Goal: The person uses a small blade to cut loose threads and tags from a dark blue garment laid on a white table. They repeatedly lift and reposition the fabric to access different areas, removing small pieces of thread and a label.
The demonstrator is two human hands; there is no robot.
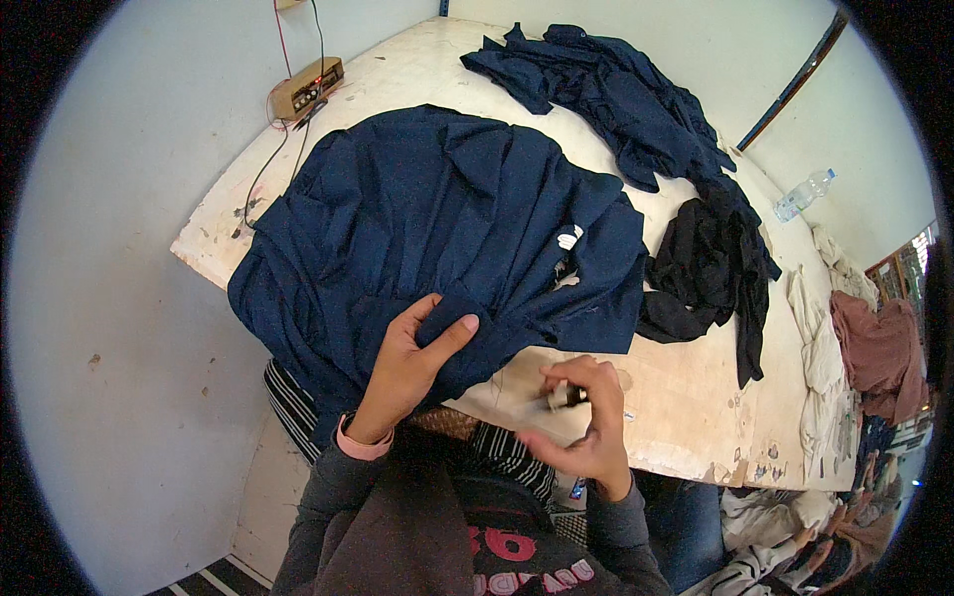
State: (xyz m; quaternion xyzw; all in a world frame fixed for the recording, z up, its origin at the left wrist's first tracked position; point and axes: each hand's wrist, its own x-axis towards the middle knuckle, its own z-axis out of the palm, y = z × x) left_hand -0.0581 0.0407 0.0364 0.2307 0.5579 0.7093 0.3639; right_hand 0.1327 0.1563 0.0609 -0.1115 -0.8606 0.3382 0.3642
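A large navy blue garment (pixel 427 219) lies gathered in folds over the near part of the table, its lower part hanging past the front edge. My left hand (pixel 402 368) grips a fold of it between thumb and fingers at the near side. Just right of the cloth, above the table's front edge, my right hand (pixel 591 427) curls around a small dark tool (pixel 568 396). A pale blurred streak extends left from that tool, so its exact kind is unclear. White and black small pieces (pixel 568 238) show on the garment's right side.
More navy garments (pixel 626 99) lie heaped at the back, with a black cloth (pixel 696 268) to the right. A plastic bottle (pixel 805 194) rests by the right wall. A wired brown box (pixel 308 89) sits back left. Cream cloth (pixel 815 368) lines the table's right edge.
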